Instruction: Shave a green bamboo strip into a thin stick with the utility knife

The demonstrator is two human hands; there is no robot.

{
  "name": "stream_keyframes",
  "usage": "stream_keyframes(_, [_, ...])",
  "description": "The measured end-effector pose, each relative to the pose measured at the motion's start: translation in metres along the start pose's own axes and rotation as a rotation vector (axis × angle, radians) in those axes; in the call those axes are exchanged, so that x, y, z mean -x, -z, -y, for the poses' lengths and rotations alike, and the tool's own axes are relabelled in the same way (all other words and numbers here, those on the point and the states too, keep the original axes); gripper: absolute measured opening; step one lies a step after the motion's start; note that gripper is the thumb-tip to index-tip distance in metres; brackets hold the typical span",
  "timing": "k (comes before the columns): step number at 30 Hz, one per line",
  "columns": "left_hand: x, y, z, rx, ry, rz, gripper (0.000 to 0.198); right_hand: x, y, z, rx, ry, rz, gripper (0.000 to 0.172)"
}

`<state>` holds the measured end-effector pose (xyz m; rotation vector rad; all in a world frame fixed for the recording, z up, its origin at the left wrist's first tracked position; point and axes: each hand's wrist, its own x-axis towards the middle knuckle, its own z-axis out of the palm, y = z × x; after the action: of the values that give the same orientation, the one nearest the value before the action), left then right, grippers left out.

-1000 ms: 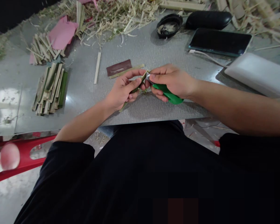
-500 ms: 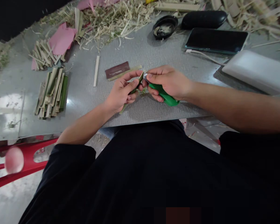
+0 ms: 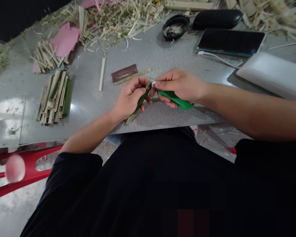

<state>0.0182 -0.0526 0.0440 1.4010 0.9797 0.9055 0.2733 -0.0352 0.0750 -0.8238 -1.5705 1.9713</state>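
My left hand [image 3: 132,97] is closed around a green bamboo strip [image 3: 141,101], which slants with its upper end toward my right hand. In my right hand [image 3: 179,85] is a green-handled utility knife [image 3: 179,101], its short blade close to the strip's upper end. Whether the blade touches the strip I cannot tell. Just beyond my left hand lie a dark brown rectangular piece [image 3: 124,73] and a thin pale-green strip [image 3: 133,76] along its near edge. Farther left, a single pale strip [image 3: 102,74] rests on the grey table [image 3: 88,108].
A stack of cut bamboo strips [image 3: 54,98] sits on the left, with thinner sticks and pink paper [image 3: 65,39] behind. Shavings [image 3: 128,19] cover the back. A black dish [image 3: 175,28], black case [image 3: 218,18], phone [image 3: 231,41] and white cabled device [image 3: 273,75] stand right.
The bamboo strip has turned in my left hand, showing more of its green face. My right hand and the knife have shifted slightly to the right, with the handle lying flatter.
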Motion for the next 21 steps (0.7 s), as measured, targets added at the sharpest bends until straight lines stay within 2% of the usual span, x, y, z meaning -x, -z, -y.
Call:
stream_keyframes(4, [-0.0034, 0.0021, 0.0039, -0.058, -0.037, -0.027, 0.017, -0.0005, -0.0013, -0.0007, 0.007, -0.046, 0.004, 0.040])
stream_keyframes(10, [-0.0070, 0.0027, 0.0017, 0.010, 0.004, -0.011, 0.031, 0.0015, -0.0033, -0.0006, 0.001, -0.062, 0.027, 0.041])
stream_keyframes(21, [-0.0042, 0.0032, 0.0005, -0.026, -0.008, -0.029, 0.010, 0.0032, -0.0049, 0.0075, 0.045, -0.169, 0.015, 0.033])
